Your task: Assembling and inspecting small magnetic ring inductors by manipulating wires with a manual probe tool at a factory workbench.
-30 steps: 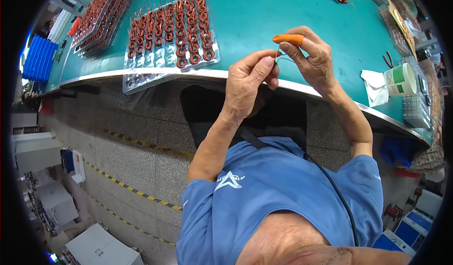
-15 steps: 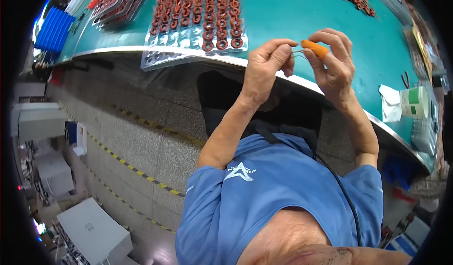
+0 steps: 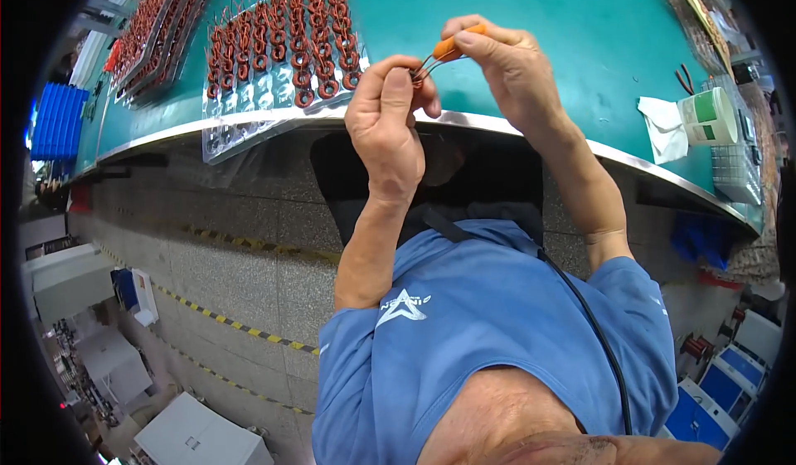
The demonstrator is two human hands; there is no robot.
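Observation:
My left hand (image 3: 386,125) is closed on a small copper-wound ring coil (image 3: 417,82), mostly hidden by the thumb and fingers. Thin wire leads (image 3: 429,67) rise from it toward the right. Orange finger covers (image 3: 456,44) are on fingers of my right hand (image 3: 522,75), which pinches the leads' far ends. Both hands are raised over the bench's front edge. Just left of them lies a clear plastic tray (image 3: 236,143) with rows of copper-red ring coils (image 3: 315,38), their leads sticking up; its front pockets hold none.
More loaded trays (image 3: 162,38) are stacked at the far left of the green bench (image 3: 572,34), near a blue ribbed bin (image 3: 58,121). On the right are a white cloth (image 3: 663,129), a white-and-green tub (image 3: 710,117) and dark-handled pliers (image 3: 685,79).
The view has shifted right, so bench things appear further left. My right hand has drawn up and away from the left, and the leads between them show longer.

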